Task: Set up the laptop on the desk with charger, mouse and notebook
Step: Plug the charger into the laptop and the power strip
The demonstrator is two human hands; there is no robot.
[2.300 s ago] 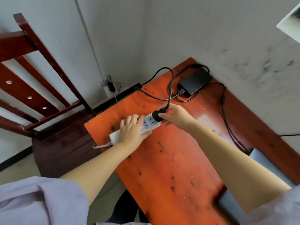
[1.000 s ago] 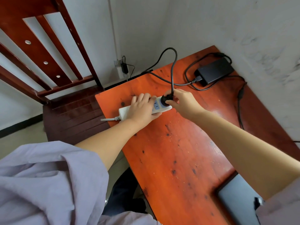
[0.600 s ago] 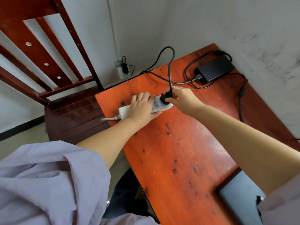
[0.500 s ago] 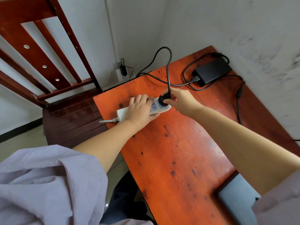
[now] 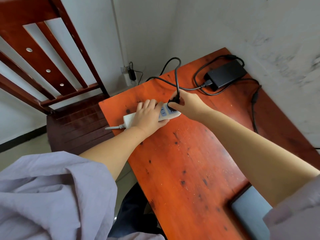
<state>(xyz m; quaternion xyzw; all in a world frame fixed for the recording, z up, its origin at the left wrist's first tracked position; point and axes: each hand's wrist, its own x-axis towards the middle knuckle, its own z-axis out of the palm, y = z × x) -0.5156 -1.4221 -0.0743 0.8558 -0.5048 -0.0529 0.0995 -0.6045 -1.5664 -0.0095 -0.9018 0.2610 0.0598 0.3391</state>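
Note:
A white power strip (image 5: pixel 129 119) lies near the far left end of the orange-red desk (image 5: pixel 187 161). My left hand (image 5: pixel 147 116) presses down on its middle and grips it. My right hand (image 5: pixel 187 104) pinches the black charger plug (image 5: pixel 174 101) at the strip's right end socket. The plug's cable (image 5: pixel 176 73) loops upward and runs to the black charger brick (image 5: pixel 225 75) at the far corner by the wall. A grey laptop (image 5: pixel 249 212), lid down, shows at the near right, partly hidden by my sleeve.
A dark red wooden chair (image 5: pixel 57 70) stands left of the desk. A wall socket (image 5: pixel 129 75) with a black plug sits low on the back wall. A second thin cable (image 5: pixel 253 108) trails along the right wall edge. Grey walls close in behind and right.
My view swung closer and more over the desk. Both hands stay on the strip; the right hand keeps the plug at the end socket, with the cable loop shifting slightly.

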